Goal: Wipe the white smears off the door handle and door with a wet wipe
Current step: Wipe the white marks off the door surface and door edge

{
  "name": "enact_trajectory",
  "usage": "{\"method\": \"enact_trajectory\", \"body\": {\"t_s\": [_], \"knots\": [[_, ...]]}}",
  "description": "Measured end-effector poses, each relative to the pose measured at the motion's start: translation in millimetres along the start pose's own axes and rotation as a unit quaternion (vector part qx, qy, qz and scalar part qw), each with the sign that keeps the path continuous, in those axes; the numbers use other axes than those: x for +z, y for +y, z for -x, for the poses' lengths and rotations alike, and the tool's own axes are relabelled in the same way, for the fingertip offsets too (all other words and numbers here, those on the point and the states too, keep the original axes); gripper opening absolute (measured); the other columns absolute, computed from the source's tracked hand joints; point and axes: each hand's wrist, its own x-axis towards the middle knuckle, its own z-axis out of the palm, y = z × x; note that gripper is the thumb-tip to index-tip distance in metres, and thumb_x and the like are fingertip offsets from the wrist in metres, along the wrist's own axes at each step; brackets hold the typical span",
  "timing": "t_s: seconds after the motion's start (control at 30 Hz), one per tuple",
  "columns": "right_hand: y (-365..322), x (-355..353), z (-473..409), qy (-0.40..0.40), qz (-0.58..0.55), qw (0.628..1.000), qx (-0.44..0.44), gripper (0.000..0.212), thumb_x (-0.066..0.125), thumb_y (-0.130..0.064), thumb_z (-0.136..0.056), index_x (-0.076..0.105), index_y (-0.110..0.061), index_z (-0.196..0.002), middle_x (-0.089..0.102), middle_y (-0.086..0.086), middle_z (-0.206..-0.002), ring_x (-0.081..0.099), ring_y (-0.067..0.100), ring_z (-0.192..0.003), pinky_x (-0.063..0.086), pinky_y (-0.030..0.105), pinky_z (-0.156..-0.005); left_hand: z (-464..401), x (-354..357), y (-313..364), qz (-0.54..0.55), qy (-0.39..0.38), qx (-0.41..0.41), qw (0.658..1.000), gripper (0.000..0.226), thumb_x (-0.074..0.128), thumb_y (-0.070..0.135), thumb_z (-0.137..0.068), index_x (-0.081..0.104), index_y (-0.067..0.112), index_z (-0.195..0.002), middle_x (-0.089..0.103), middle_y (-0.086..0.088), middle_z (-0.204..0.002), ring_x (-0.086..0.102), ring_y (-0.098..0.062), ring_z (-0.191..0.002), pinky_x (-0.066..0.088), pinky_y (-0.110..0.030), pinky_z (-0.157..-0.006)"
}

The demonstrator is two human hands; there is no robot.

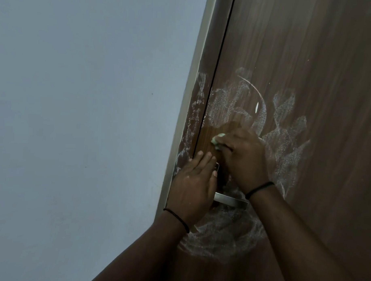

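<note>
Right hand [246, 157] pinches crumpled pale-green wet wipe [280, 143] against brown woodgrain door [309, 60] near latch edge; powdery white smears [286, 131] surround. Left hand [194, 182], fingers straight, rests over flat metal door handle [231, 200].

The door [309, 60] is brown with a streaky wood grain, and white powdery smears [286, 131] swirl across it in patches and arcs. The frame [200, 82] is brown too, edged in pale beige and flecked white. The handle [231, 199] is silver-grey. The wipe [70, 136] is pale green. The wall [76, 115] is plain blue-grey. Thin black bands [259, 188] circle both wrists.
</note>
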Motion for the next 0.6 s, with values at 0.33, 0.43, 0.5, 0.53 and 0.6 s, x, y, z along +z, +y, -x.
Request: {"method": "enact_trajectory", "body": {"t_s": [0.33, 0.43, 0.5, 0.53, 0.6], "knots": [[-17, 18, -29, -0.044, -0.015, 0.997, -0.063, 0.013, 0.075, -0.001, -0.077, 0.080, -0.012, -0.082, 0.071, 0.005, -0.082, 0.060, 0.026, -0.088, 0.047, 0.037, -0.087, 4, 2, -6, 0.027, 0.010, 0.013, 0.999, 0.038, 0.051, 0.019, -0.099, 0.059, 0.012, -0.135, 0.057, -0.005, -0.140, 0.048, -0.020, -0.136, 0.036, -0.031, -0.112], [-2, 8, -27, -0.021, -0.032, 0.999, -0.021, 0.014, 0.077, -0.003, -0.078, 0.080, -0.015, -0.084, 0.072, 0.002, -0.090, 0.061, 0.024, -0.092, 0.045, 0.029, -0.088, 5, 2, -8, 0.015, 0.008, 0.017, 1.000, 0.040, 0.048, 0.023, -0.099, 0.057, 0.014, -0.137, 0.057, -0.003, -0.141, 0.047, -0.018, -0.136, 0.032, -0.029, -0.113], [4, 3, -39, 0.028, -0.018, 0.999, 0.024, 0.010, 0.077, -0.007, -0.080, 0.078, -0.016, -0.085, 0.068, 0.001, -0.089, 0.059, 0.022, -0.090, 0.039, 0.023, -0.082, 5, 2, -6, 0.016, 0.008, 0.015, 1.000, 0.040, 0.049, 0.023, -0.098, 0.059, 0.013, -0.135, 0.059, -0.003, -0.139, 0.049, -0.019, -0.135, 0.033, -0.030, -0.112], [3, 4, -47, 0.044, -0.018, 0.998, 0.036, 0.008, 0.077, -0.008, -0.081, 0.078, -0.015, -0.084, 0.066, 0.002, -0.087, 0.058, 0.021, -0.087, 0.039, 0.024, -0.079, 4, 2, -6, 0.019, 0.010, 0.012, 1.000, 0.039, 0.050, 0.022, -0.098, 0.060, 0.013, -0.134, 0.059, -0.004, -0.138, 0.050, -0.019, -0.134, 0.033, -0.031, -0.111], [-8, 9, -55, 0.037, -0.022, 0.999, 0.026, 0.008, 0.076, -0.006, -0.080, 0.078, -0.013, -0.082, 0.065, 0.004, -0.084, 0.057, 0.022, -0.085, 0.042, 0.029, -0.076, 4, 3, -4, 0.023, 0.014, 0.002, 1.000, 0.038, 0.051, 0.022, -0.098, 0.061, 0.012, -0.133, 0.060, -0.004, -0.137, 0.050, -0.020, -0.134, 0.032, -0.030, -0.111]]}}
